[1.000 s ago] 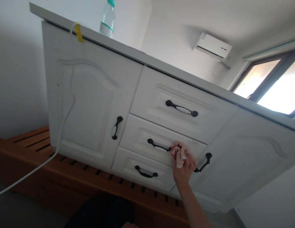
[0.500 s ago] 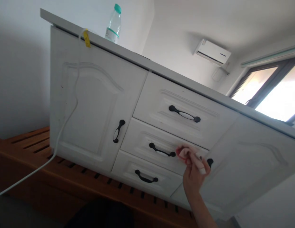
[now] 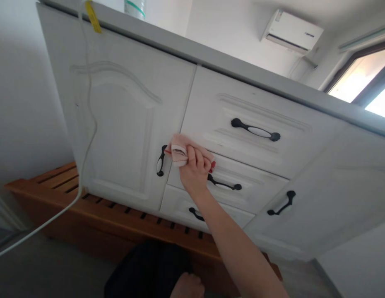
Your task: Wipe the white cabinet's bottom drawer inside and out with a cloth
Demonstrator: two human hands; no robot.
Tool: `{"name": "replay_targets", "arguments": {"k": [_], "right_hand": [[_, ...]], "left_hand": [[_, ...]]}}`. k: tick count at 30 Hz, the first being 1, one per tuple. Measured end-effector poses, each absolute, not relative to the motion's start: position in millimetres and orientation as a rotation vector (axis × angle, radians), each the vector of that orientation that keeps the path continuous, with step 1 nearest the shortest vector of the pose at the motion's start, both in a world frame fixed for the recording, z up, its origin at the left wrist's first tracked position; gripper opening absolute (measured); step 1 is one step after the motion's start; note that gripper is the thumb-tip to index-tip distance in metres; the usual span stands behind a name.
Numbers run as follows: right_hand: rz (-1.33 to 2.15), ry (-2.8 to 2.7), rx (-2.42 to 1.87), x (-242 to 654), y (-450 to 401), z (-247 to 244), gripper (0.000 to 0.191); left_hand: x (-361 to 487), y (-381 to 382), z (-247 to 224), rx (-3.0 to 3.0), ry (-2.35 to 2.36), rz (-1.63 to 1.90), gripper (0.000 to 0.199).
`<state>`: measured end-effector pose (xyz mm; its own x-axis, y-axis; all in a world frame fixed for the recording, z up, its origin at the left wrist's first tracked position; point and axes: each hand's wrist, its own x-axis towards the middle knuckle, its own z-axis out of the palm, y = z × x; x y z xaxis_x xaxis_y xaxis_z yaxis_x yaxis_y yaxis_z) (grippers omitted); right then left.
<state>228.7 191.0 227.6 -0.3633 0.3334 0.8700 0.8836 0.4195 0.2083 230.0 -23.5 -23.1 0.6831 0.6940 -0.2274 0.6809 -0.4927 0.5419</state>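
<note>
My right hand [image 3: 195, 171] presses a folded pink and white cloth [image 3: 179, 151] against the front of the white cabinet [image 3: 118, 124]. The cloth lies at the upper left of the middle drawer, just right of the left door's black handle [image 3: 160, 160]. My right forearm crosses in front of the lower drawers and hides part of the bottom drawer's handle [image 3: 196, 214]. Low in the view, my left hand [image 3: 188, 285] rests by my dark-clothed legs, its fingers curled; what it holds, if anything, is hidden.
A white cable [image 3: 90, 111] with a yellow tag [image 3: 93, 17] hangs down the left door. The cabinet stands on a slatted wooden bench [image 3: 118, 215]. A bottle [image 3: 135, 8] is on top. An air conditioner [image 3: 292, 33] and a window [image 3: 360, 78] are behind.
My right hand and the cloth have moved left across the drawers, from the right end of the middle drawer to near the left door's handle. My left hand has come into view.
</note>
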Motion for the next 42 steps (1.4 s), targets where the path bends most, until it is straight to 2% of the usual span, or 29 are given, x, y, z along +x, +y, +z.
{"name": "replay_targets", "arguments": {"k": [4, 8, 13, 17, 22, 29, 33, 35, 42], "right_hand": [[-0.913, -1.975, -0.932, 221.7, 199.2, 197.0, 0.034], [-0.841, -2.371, -0.809, 248.4, 183.2, 174.2, 0.033], [-0.848, -2.652, -0.699, 298.7, 165.2, 172.5, 0.032], [-0.895, -2.569, -0.819, 350.4, 147.6, 167.6, 0.037], [-0.987, -2.234, -0.942, 385.5, 115.1, 171.1, 0.017], [-1.084, -2.138, -0.766, 308.6, 127.8, 202.5, 0.018], [-1.206, -2.293, -0.574, 295.6, 160.0, 198.3, 0.029], [-1.246, -2.291, -0.504, 310.1, 161.0, 194.3, 0.033], [-1.251, -2.218, -0.703, 388.9, 125.2, 201.9, 0.027]], "left_hand": [[235.8, -22.2, -24.9, 2.294, 1.070, -0.046, 0.021], [236.9, -26.5, -19.3, 2.310, 1.091, -0.035, 0.027], [235.2, -28.4, -15.5, 2.327, 1.094, -0.047, 0.029], [235.4, -25.0, -18.1, 2.323, 1.082, -0.071, 0.031], [244.4, -17.3, -23.2, 2.287, 1.080, -0.096, 0.032], [250.0, -18.4, -22.7, 2.306, 1.097, -0.110, 0.031], [245.6, -19.1, -21.8, 2.345, 1.099, -0.134, 0.033], [244.1, -17.3, -22.1, 2.351, 1.080, -0.149, 0.032], [249.8, -16.3, -24.2, 2.302, 1.086, -0.091, 0.032]]}}
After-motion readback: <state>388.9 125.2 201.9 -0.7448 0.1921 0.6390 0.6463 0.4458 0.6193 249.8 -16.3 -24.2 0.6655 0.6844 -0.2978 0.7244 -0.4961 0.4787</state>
